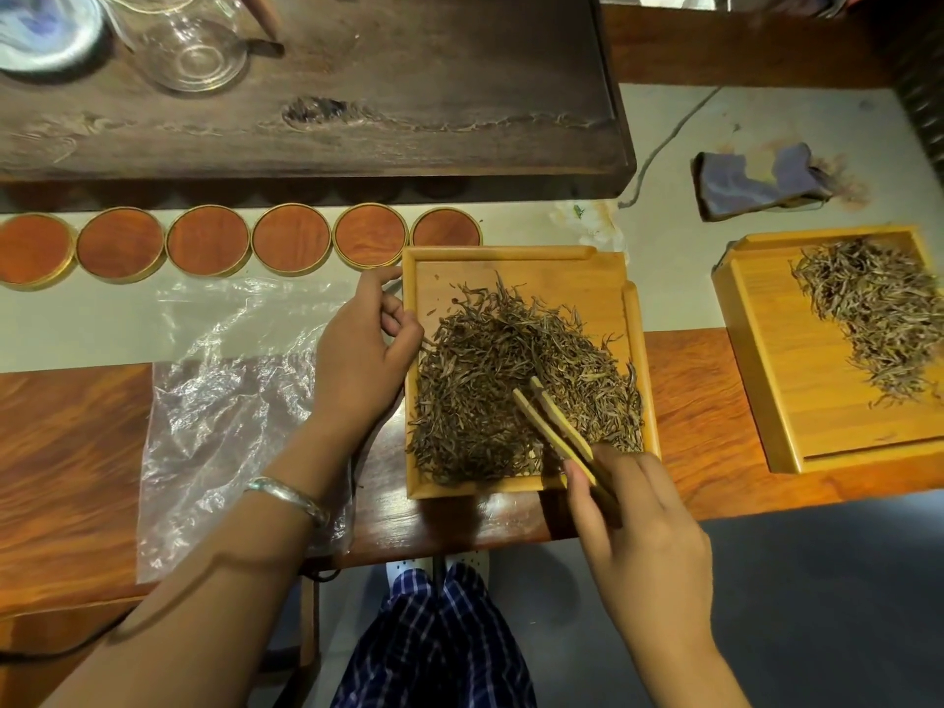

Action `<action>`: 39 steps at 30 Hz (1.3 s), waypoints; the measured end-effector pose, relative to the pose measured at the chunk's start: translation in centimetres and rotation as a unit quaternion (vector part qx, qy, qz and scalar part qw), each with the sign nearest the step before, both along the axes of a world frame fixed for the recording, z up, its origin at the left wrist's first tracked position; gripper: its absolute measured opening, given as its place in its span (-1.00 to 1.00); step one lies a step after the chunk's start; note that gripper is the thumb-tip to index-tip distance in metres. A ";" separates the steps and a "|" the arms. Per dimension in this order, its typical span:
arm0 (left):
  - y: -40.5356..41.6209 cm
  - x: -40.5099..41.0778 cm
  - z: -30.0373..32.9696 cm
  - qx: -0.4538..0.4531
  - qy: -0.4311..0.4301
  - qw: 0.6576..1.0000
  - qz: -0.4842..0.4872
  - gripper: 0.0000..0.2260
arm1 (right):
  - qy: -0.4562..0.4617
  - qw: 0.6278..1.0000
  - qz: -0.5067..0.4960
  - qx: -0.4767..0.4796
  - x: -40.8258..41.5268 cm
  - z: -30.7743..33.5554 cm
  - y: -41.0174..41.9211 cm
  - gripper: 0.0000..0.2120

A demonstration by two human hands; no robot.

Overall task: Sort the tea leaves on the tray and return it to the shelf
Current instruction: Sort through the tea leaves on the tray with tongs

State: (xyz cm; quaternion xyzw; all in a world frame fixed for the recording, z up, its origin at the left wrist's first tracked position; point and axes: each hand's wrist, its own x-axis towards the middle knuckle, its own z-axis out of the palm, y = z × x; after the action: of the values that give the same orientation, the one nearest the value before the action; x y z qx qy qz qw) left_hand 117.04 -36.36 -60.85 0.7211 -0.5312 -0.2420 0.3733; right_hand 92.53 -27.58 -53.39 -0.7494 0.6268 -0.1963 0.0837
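A square bamboo tray lies in front of me, holding a wide heap of dark tea leaves. My right hand grips wooden tweezers whose tips rest in the middle of the heap. My left hand rests against the tray's left rim, fingers curled at the edge; whether it pinches a leaf I cannot tell. A second bamboo tray at the right holds a smaller pile of tea leaves.
A crumpled clear plastic bag lies left of the tray. Several round wooden coasters line the back. Behind them sits a dark tea board with a glass pitcher. A blue cloth lies at back right.
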 end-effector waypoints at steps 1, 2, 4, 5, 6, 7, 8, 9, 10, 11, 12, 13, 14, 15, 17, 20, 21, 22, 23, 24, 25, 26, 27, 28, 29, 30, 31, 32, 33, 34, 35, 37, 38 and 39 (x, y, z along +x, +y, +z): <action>0.0 0.0 0.0 0.001 0.000 1.000 -0.001 -0.63 | -0.005 1.000 0.001 -0.009 0.4 0.2 -0.5 -0.68; 0.0 0.0 0.0 0.001 -0.002 1.000 -0.002 -0.62 | -0.007 1.000 0.006 -0.015 1.0 0.3 -1.1 -0.69; 0.0 0.0 0.1 0.002 -0.005 1.000 -0.003 -0.61 | -0.008 1.000 0.026 -0.014 2.4 0.5 -2.3 -0.70; 0.0 0.0 0.1 0.002 -0.005 1.000 -0.004 -0.61 | -0.006 0.999 0.041 -0.012 3.1 0.5 -2.8 -0.71; 0.0 0.0 0.2 0.002 -0.006 1.000 -0.004 -0.61 | -0.002 0.998 0.056 -0.009 3.7 0.5 -3.1 -0.73; 0.0 0.0 0.2 0.002 -0.006 1.000 -0.005 -0.61 | 0.002 0.998 0.067 -0.002 4.3 0.4 -3.4 -0.75; -0.1 0.0 0.2 0.002 -0.007 1.000 -0.005 -0.61 | 0.007 0.997 0.074 0.006 4.7 0.2 -3.7 -0.77; 0.0 0.0 0.2 0.002 -0.008 1.000 -0.006 -0.61 | 0.011 0.997 0.076 0.012 5.1 0.0 -3.9 -0.78; -0.1 0.0 0.2 0.003 -0.010 1.000 -0.006 -0.61 | 0.015 0.997 0.076 0.016 5.4 -0.1 -4.3 -0.79; -0.1 0.0 0.2 0.003 -0.012 1.000 -0.007 -0.61 | 0.017 0.997 0.074 0.016 5.6 -0.2 -4.7 -0.79; -0.1 0.0 0.1 0.005 -0.014 1.000 -0.007 -0.61 | 0.016 0.997 0.073 0.017 5.8 -0.3 -5.2 -0.79; -0.1 0.0 0.2 0.005 -0.017 1.000 -0.008 -0.61 | 0.013 0.997 0.070 0.018 6.0 -0.3 -5.7 -0.78; 0.0 0.0 0.2 0.004 -0.019 1.000 -0.009 -0.62 | 0.008 0.998 0.067 0.018 6.2 -0.2 -6.2 -0.77; 0.0 0.0 0.2 0.003 -0.019 1.000 -0.010 -0.61 | 0.005 0.998 0.064 0.016 6.3 -0.1 -6.6 -0.76; 0.0 0.0 0.3 0.004 -0.014 1.000 -0.012 -0.61 | 0.006 0.998 0.059 0.006 6.2 0.2 -6.9 -0.74; 0.0 0.0 0.3 0.003 -0.009 1.000 -0.013 -0.61 | 0.023 0.998 0.055 0.005 5.5 0.6 -6.0 -0.71; 0.0 0.0 0.3 0.002 -0.008 1.000 -0.012 -0.61 | 0.031 0.998 0.053 0.009 5.3 0.6 -5.6 -0.72; 0.1 0.0 0.4 0.001 -0.007 1.000 -0.011 -0.61 | 0.039 0.998 0.050 0.015 5.3 0.5 -5.3 -0.74; 0.1 0.0 0.4 0.001 -0.005 1.000 -0.009 -0.61 | 0.043 0.998 0.048 0.022 5.4 0.3 -5.2 -0.76; 0.1 0.0 0.4 0.001 -0.003 1.000 -0.007 -0.61 | 0.044 0.997 0.047 0.028 5.7 0.2 -5.3 -0.77; 0.1 -0.1 0.5 0.002 -0.001 1.000 -0.006 -0.61 | 0.043 0.997 0.049 0.030 6.0 0.1 -5.5 -0.77; 0.1 -0.1 0.5 0.002 0.000 1.000 -0.005 -0.61 | 0.039 0.997 0.052 0.029 6.3 0.1 -5.8 -0.76; 0.1 -0.1 0.6 0.002 0.001 1.000 -0.004 -0.61 | 0.035 0.998 0.053 0.026 6.6 0.1 -6.1 -0.75; 0.1 -0.2 0.6 0.004 0.004 1.000 -0.002 -0.62 | 0.030 0.998 0.050 0.023 6.7 0.1 -6.3 -0.74; 0.2 -0.2 0.7 0.006 0.006 1.000 -0.002 -0.62 | 0.026 0.999 0.043 0.018 6.7 0.1 -6.5 -0.74; 0.2 -0.2 0.7 0.007 0.007 1.000 -0.001 -0.62 | 0.025 0.999 0.033 0.014 6.6 0.1 -6.7 -0.74; 0.2 -0.2 0.7 0.007 0.005 1.000 -0.001 -0.62 | 0.026 0.999 0.023 0.012 6.5 0.1 -6.8 -0.74; 0.2 -0.2 0.7 0.006 0.004 1.000 -0.001 -0.62 | 0.029 0.999 0.015 0.012 6.5 0.1 -6.9 -0.74; 0.2 -0.2 0.6 0.006 0.003 1.000 -0.002 -0.62 | 0.033 0.999 0.010 0.012 6.5 0.0 -7.1 -0.74; 0.2 -0.2 0.6 0.006 0.003 1.000 -0.002 -0.62 | 0.038 0.999 0.011 0.012 6.6 0.0 -7.1 -0.75; 0.2 -0.2 0.6 0.005 0.002 1.000 -0.003 -0.62 | 0.044 0.999 0.016 0.011 6.7 0.0 -7.2 -0.75; 0.2 -0.2 0.6 0.005 0.000 1.000 -0.005 -0.62 | 0.047 0.998 0.026 0.009 6.8 -0.2 -7.1 -0.75; 0.2 -0.2 0.6 0.005 -0.001 1.000 -0.005 -0.62 | 0.043 0.999 0.026 0.008 6.8 -0.2 -7.0 -0.75; 0.2 -0.2 0.6 0.006 -0.001 1.000 -0.004 -0.62 | 0.036 0.999 0.022 0.007 6.8 -0.2 -7.0 -0.75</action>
State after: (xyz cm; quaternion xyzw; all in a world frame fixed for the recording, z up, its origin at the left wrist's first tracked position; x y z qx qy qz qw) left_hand 116.84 -36.17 -60.25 0.7215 -0.5332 -0.2456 0.3673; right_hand 99.28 -34.57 -53.58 -0.7691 0.6141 -0.1622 0.0707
